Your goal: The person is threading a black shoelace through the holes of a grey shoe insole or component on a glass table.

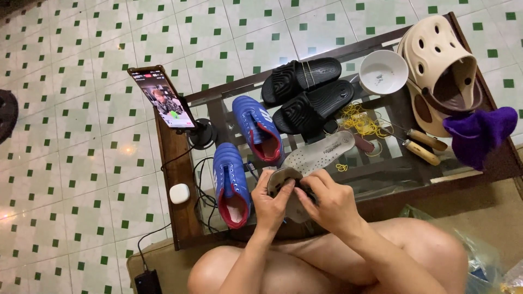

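Both hands hold a curled grey shoe insole (284, 178) above the near edge of a glass-topped table (381, 163). My left hand (271, 206) grips its left side. My right hand (327, 201) pinches it from the right. A second pale insole (321, 152) lies flat on the glass just beyond the hands. Two blue sports shoes with red lining sit to the left, one near (231, 182), one farther back (257, 128).
A pair of black slides (308, 92), a white bowl (383, 71), beige clogs (441, 65), a purple cloth (479, 133), yellow rubber bands (362, 122) and two wooden-handled tools (422, 146) lie on the table. A phone on a stand (162, 98) and a white earbud case (179, 193) occupy the left edge.
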